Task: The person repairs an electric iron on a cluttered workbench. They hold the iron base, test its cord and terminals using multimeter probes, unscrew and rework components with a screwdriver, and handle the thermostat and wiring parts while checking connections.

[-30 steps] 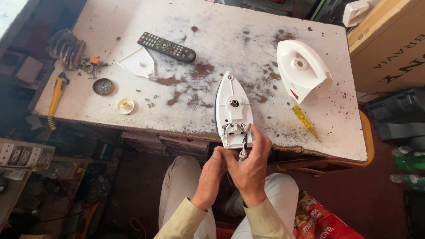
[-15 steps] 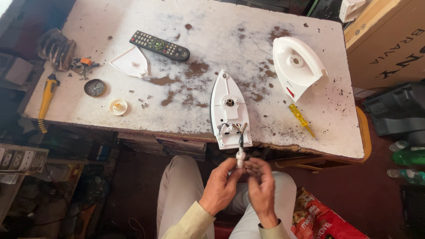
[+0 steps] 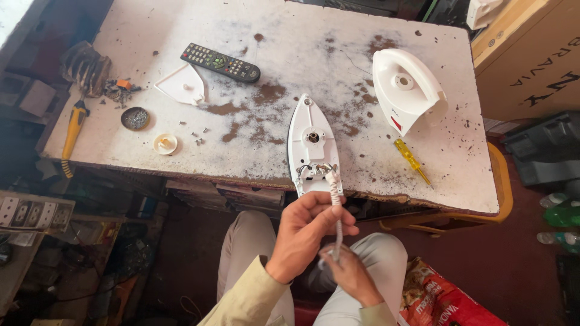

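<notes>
Lower now than half a second ago, my left hand (image 3: 308, 232) pinches the cord (image 3: 336, 208) below the iron base (image 3: 313, 148) at the table (image 3: 362, 72) edge; my right hand (image 3: 350, 274) grips its tail. Tugging could tear the wires loose.

Head view — steeply down, near table (image 3: 362, 36)

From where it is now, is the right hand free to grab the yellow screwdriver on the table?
Probably not at once: the right hand is low over the lap, holding the iron's cord. Once it lets go, nothing blocks the yellow screwdriver near the table edge.
</notes>
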Motion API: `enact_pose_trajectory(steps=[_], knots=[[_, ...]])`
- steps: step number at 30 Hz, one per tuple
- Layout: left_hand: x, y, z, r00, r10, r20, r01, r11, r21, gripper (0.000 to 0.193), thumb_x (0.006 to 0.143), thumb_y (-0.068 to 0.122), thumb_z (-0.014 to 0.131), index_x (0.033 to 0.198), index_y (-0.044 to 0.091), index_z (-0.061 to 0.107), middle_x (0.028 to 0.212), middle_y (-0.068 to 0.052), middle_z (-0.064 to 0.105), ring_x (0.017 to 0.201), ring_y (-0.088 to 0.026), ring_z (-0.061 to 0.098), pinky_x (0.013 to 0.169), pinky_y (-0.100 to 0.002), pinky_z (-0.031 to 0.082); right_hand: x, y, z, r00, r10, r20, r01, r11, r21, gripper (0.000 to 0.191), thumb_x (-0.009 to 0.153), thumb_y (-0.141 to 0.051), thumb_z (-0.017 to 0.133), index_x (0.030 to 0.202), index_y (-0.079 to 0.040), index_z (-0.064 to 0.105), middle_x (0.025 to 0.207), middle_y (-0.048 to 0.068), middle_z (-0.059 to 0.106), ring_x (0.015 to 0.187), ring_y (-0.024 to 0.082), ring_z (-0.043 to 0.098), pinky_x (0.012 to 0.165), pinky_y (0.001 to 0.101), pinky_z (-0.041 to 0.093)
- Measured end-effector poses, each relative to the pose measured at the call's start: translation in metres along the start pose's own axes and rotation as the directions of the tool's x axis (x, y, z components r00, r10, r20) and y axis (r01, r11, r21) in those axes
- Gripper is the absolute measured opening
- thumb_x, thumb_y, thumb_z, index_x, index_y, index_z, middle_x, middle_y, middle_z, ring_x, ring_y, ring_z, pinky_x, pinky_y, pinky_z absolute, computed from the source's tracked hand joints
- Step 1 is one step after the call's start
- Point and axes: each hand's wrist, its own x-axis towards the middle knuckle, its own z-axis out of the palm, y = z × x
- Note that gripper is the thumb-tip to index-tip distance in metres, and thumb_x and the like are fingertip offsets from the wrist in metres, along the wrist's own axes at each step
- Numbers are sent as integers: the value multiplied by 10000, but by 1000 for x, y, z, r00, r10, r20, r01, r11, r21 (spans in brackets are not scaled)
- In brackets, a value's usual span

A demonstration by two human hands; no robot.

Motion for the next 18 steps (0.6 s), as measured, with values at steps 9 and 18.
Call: enact_pose_trajectory(steps=[9, 18], knots=[[-41, -48, -44, 982, 181, -56, -186, 979, -82, 320, 1005, 59, 457, 1272, -61, 588, 1130, -155, 712, 1067, -268, 685, 987, -396, 547, -51, -14, -81, 875, -291, -387, 322, 947, 15, 180, 923, -157, 673, 1021, -34, 761, 893, 52, 730, 822, 168, 707, 731, 332, 569], [-85, -158, -31, 962, -106, 253, 3, 927, 376, 387, 1042, 150, 492, 1429, 145, 504, 1376, -23, 582, 1333, -134, 558, 1131, -274, 464, -100, -164, -71, 753, -641, 146, 649, 761, -9, 378, 907, -245, 794, 1243, -71, 789, 885, 55, 680, 831, 147, 655, 750, 309, 544]])
